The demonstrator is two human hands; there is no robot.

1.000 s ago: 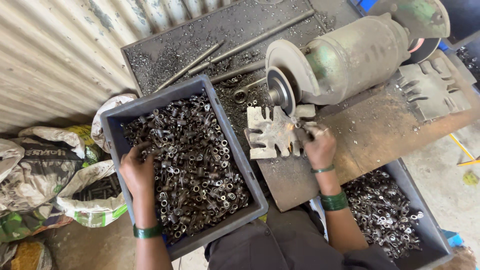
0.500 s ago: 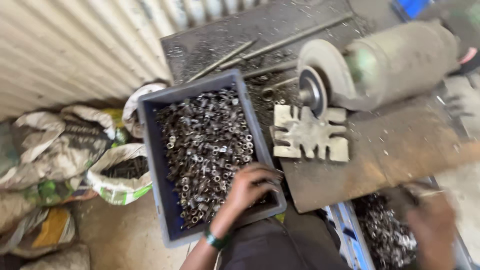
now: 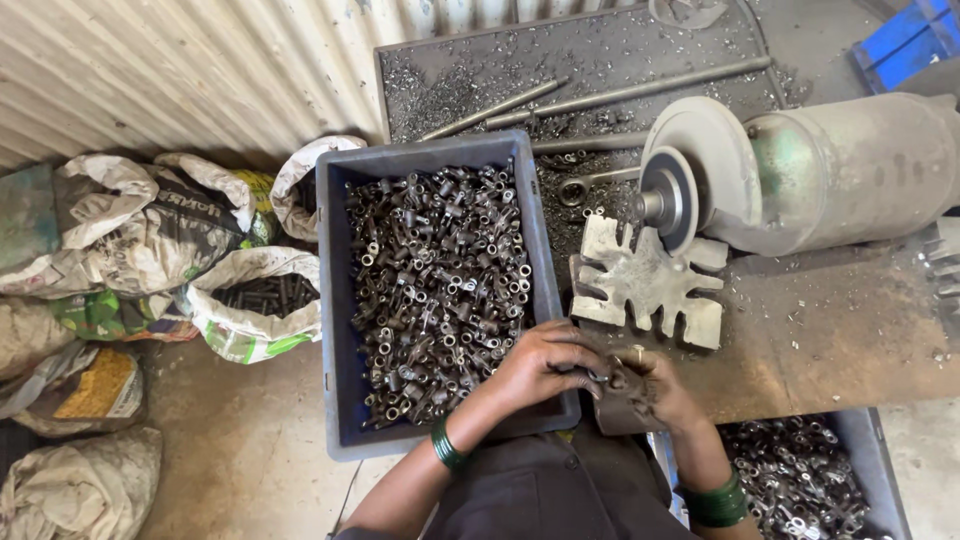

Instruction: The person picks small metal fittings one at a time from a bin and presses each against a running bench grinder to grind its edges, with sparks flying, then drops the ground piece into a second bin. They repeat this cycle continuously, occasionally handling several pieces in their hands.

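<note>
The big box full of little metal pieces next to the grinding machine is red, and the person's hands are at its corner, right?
Not quite. The head view shows the box is dark blue-grey, not red. The hands, left and right, are at its near corner.

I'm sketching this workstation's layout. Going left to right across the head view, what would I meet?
Sacks → blue crate of small metal parts → slotted metal plate → grinding wheel → grinder motor.

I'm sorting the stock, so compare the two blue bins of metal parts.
The left bin shows whole beside the bench; the right bin is cut off at the picture's lower edge, partly under the bench. The left hand rests at the left bin's near corner; no hand touches the right bin. Both are blue plastic and hold small ring-ended metal parts.
</note>
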